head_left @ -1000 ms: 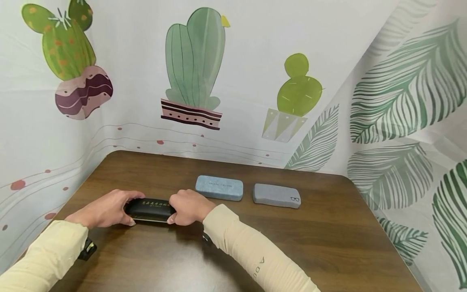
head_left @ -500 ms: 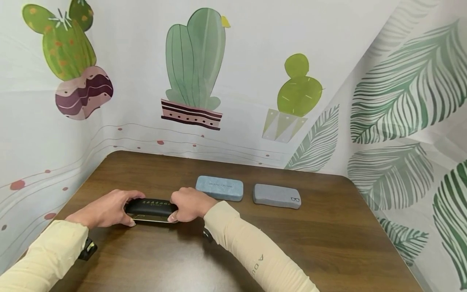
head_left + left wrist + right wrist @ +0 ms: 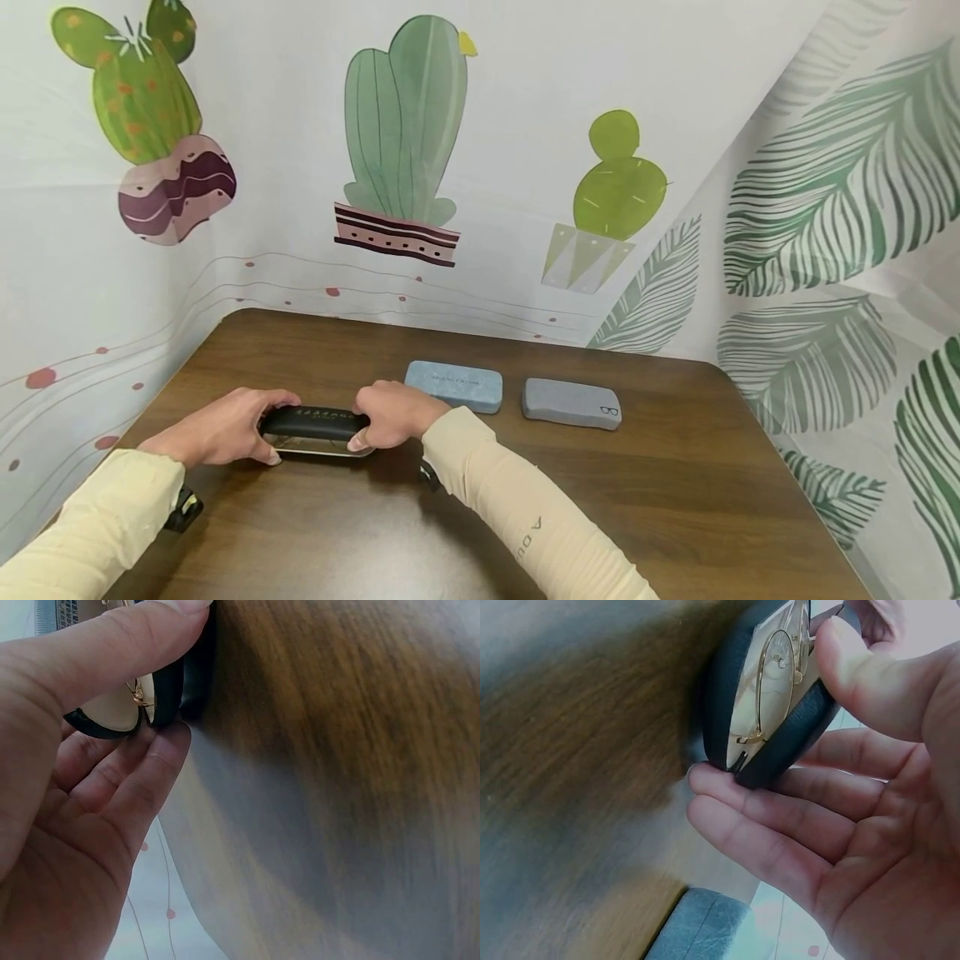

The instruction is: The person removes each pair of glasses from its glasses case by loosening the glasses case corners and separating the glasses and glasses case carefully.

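A black glasses case (image 3: pixel 321 422) with gold lettering lies on the left part of the table, its lid partly raised. My left hand (image 3: pixel 217 429) grips its left end, thumb at the front and fingers behind. At the other end my right hand (image 3: pixel 396 414) holds the case, the thumb at the lid's front edge and the fingers at the back. Gold-rimmed eyeglasses (image 3: pixel 775 686) show against the pale lining through the gap in the right wrist view. Part of their gold frame also appears in the left wrist view, behind the left thumb (image 3: pixel 135 645).
A light blue glasses case (image 3: pixel 457 387) lies just beyond the right hand. To its right is a grey glasses case (image 3: pixel 572 404) with a small spectacles print. Both rest on the brown wooden table (image 3: pixel 675 492). A curtain printed with cacti and leaves (image 3: pixel 510 167) hangs behind the table.
The black case's lid has tilted up and back, widening the gap along its front. The right hand has risen slightly with the lid; the left hand keeps its place.
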The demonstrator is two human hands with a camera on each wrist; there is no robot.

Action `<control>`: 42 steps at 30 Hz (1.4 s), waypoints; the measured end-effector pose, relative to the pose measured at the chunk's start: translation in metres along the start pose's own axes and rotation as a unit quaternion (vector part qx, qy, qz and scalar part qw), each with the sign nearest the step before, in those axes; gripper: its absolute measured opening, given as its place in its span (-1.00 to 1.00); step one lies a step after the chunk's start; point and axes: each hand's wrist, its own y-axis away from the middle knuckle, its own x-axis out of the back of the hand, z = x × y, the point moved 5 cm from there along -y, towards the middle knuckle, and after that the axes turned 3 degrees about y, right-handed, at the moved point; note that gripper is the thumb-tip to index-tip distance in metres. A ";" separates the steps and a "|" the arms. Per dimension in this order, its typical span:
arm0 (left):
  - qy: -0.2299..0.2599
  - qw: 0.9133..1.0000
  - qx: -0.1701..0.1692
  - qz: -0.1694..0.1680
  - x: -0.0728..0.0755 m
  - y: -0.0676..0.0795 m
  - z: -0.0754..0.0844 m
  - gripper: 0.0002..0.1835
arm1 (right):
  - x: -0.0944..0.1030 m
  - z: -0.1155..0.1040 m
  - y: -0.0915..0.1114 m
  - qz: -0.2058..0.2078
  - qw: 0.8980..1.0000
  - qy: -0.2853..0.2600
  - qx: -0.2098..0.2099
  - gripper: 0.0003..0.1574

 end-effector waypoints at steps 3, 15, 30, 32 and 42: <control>0.000 1.000 0.000 -0.001 0.000 0.000 0.000 -0.19 | 0.001 0.000 0.000 -0.005 1.000 0.000 0.001 -0.70; 0.019 1.000 0.016 -0.011 -0.001 0.002 -0.001 -0.16 | 0.001 0.000 -0.003 -0.017 1.000 -0.001 -0.001 -0.71; 0.020 0.999 0.021 -0.015 -0.001 0.000 -0.004 -0.14 | 0.001 0.003 -0.004 -0.030 0.999 -0.016 0.004 -0.73; 0.020 1.000 0.019 -0.016 -0.002 -0.002 -0.004 -0.14 | 0.001 0.005 -0.004 -0.035 0.999 -0.018 0.001 -0.74; 0.018 0.999 0.026 -0.013 0.000 -0.001 -0.006 -0.11 | 0.004 0.004 -0.005 -0.052 0.998 -0.031 0.012 -0.75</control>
